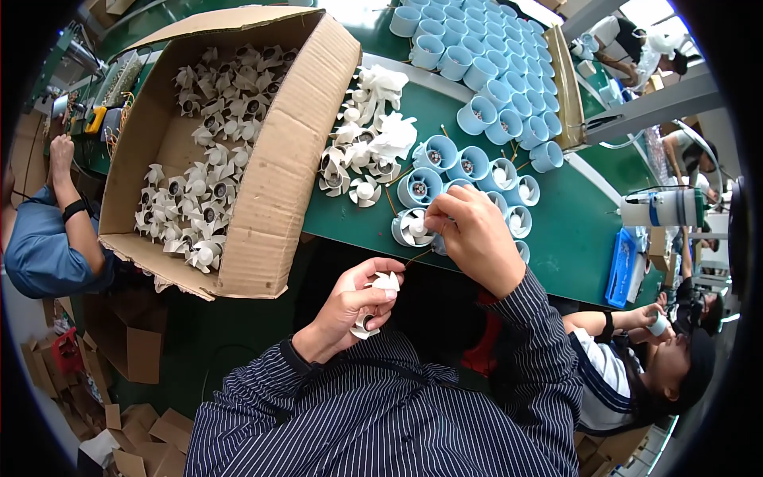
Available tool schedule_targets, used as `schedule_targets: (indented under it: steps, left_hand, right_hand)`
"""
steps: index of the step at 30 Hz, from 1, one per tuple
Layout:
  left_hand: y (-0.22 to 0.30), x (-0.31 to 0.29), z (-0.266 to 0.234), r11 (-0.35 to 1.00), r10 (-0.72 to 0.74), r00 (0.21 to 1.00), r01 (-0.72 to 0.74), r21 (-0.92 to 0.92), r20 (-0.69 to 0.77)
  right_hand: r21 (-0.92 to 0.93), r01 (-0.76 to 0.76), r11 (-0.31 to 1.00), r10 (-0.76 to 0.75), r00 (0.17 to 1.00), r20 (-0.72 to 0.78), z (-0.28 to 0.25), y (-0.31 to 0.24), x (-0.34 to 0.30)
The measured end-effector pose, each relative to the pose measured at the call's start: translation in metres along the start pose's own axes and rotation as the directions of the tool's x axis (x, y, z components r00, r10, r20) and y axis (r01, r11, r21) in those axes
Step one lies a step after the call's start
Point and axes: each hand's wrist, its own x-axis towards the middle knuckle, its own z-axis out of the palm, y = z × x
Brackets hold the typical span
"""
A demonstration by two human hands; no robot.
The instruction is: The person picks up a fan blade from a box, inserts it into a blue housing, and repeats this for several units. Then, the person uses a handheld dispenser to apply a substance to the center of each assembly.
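Observation:
My left hand [347, 308], in front of the table edge, is closed around white fan impellers [385, 283]; its fingers hide part of them. Over the nearest row of light-blue cup-shaped housings, my right hand [479, 236] bends down with thumb and fingertips pinched at the right edge of a white impeller [414, 228]. That impeller sits inside a blue housing [397, 234] at the table's front edge. Beside it, another blue housing [420, 187] shows a small motor inside and no impeller. Several housings to the right hold impellers, such as a white impeller [501, 175].
A large open cardboard box [278, 151] full of impellers stands left on the green table [354, 219]. Loose impellers [365, 191] and white plastic wrapping [391, 137] lie beside it. Many blue housings [481, 73] fill the back. Co-workers sit left and right; a blue tray [620, 269] lies right.

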Motion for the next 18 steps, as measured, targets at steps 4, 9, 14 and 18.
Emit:
schedule_targets:
  steps: [4, 9, 14, 18]
  left_hand:
    - [0.005, -0.002, 0.005, 0.997, 0.033, 0.999, -0.033, 0.068, -0.005]
    - [0.012, -0.001, 0.013, 0.994, 0.041, 0.999, -0.042, 0.103, 0.017]
    - [0.017, -0.001, 0.016, 0.997, -0.052, 0.996, 0.056, -0.058, 0.068]
    - [0.015, 0.003, 0.014, 0.999, -0.031, 0.993, 0.035, -0.038, 0.113]
  right_hand:
    - [-0.054, 0.030, 0.998, -0.033, 0.997, -0.072, -0.001, -0.010, -0.001]
    - [-0.144, 0.086, 0.986, -0.096, 0.993, -0.065, 0.010, -0.011, -0.003]
    - [-0.211, 0.122, 0.970, -0.128, 0.992, -0.013, 0.004, -0.010, 0.000]
    - [-0.180, 0.140, 0.974, -0.147, 0.989, -0.025, 0.004, -0.013, -0.002]
